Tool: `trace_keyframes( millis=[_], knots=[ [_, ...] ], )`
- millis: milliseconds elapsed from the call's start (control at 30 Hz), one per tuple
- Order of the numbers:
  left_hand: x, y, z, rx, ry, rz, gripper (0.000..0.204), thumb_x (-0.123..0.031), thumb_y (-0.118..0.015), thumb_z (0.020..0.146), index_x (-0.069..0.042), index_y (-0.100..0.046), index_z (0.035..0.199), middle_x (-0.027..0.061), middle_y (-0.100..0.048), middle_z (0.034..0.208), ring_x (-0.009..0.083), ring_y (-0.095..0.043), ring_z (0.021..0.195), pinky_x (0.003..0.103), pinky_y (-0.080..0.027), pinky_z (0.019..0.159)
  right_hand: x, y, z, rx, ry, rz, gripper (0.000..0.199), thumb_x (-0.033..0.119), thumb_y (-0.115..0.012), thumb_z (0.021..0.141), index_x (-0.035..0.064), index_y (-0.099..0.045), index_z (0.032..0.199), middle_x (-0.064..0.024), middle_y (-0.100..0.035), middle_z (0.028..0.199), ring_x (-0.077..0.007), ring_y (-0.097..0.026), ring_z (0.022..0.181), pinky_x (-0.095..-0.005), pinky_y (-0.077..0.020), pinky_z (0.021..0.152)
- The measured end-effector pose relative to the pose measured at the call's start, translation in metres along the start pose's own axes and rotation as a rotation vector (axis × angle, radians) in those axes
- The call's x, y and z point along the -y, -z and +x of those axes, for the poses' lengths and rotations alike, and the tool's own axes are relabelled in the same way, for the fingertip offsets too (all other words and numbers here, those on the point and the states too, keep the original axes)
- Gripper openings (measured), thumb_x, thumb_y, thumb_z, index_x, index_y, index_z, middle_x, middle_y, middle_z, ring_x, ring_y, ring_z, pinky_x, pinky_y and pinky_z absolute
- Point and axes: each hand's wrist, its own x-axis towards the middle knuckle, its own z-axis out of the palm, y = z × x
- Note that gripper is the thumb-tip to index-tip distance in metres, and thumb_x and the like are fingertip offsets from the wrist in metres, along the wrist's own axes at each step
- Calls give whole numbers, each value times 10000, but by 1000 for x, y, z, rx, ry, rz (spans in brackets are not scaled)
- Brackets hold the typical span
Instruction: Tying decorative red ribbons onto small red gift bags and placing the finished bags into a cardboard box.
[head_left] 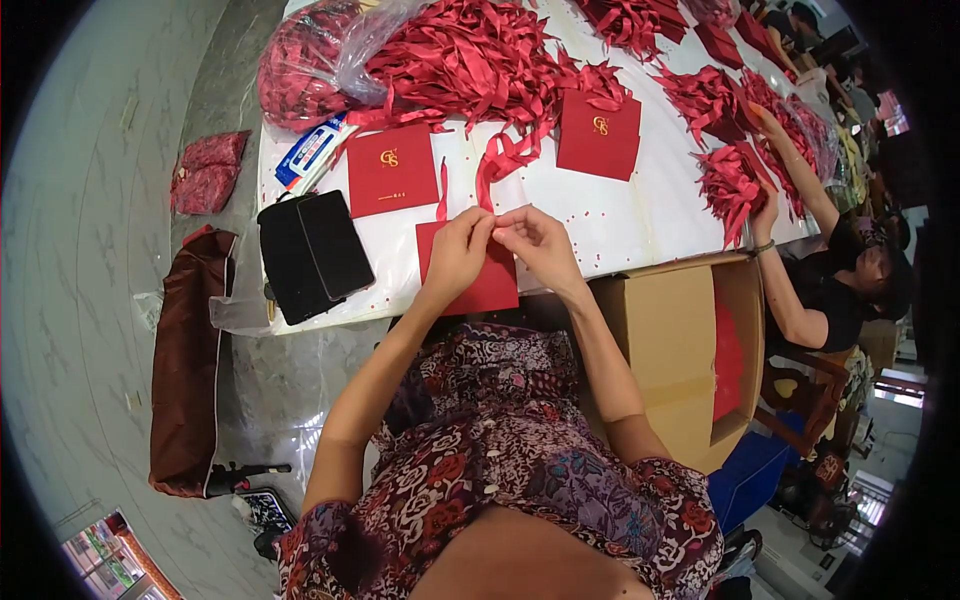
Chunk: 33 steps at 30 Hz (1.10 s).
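At the table's near edge lies a red paper bag or card [497, 285], partly covered by my hands. My left hand [460, 254] and my right hand [541, 250] meet over its upper part, both with fingers pinched together. A red ribbon [485, 187] runs from between the fingertips up the table, and a second thin ribbon end [443, 190] lies just left of it. The exact grip on the ribbon is partly hidden by the fingers. Beyond my hands lie a red printed card or bag [393, 170] on the left and a stack of similar ones [598, 135] on the right.
A large heap of red ribbons [470, 60] covers the far side of the white table [590, 225]. A black phone-like slab [335, 245] and a blue-white packet [312, 152] lie left. An open cardboard box [665, 370] stands right, near a co-worker's hand [765, 207] holding ribboned pieces.
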Motion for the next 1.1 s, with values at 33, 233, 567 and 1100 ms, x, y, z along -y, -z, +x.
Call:
trace_keyframes(
  millis=[33, 233, 567, 1100],
  knots=[
    [7, -4, -1, -3, 3, 0, 191, -148, -517, 985, 3, -633, 997, 119, -661, 844, 264, -621, 713, 339, -470, 674, -2, -1, 0, 19, -3, 162, 182, 104, -694, 905, 5, -656, 1052, -34, -677, 867, -77, -595, 731, -230, -487, 668],
    [22, -24, -9, -6, 222, -556, 255, -222, -497, 1036, -5, -627, 1001, -15, -635, 845, 57, -547, 730, 202, -449, 687, -12, 1, -4, -57, 100, -170, 149, 59, -684, 908, -14, -655, 1034, -62, -662, 969, -100, -625, 880, -242, -501, 778],
    [25, 1, -14, -229, -216, 475, 399, -126, -710, 779, -44, -626, 1160, 128, -564, 1107, 327, -509, 1012, 436, -411, 875, 53, 36, -33, -194, 274, 277, 64, 13, -577, 959, -16, -578, 1016, -49, -627, 913, -102, -634, 819, -238, -519, 729],
    [22, 10, -1, -67, -249, 649, 323, -117, -769, 712, -92, -636, 1005, 78, -628, 931, 284, -548, 941, 426, -360, 838, -26, -16, 2, -201, 58, -484, 115, 95, -688, 831, -7, -636, 844, -162, -680, 799, -298, -674, 709, -387, -525, 658]
  ],
)
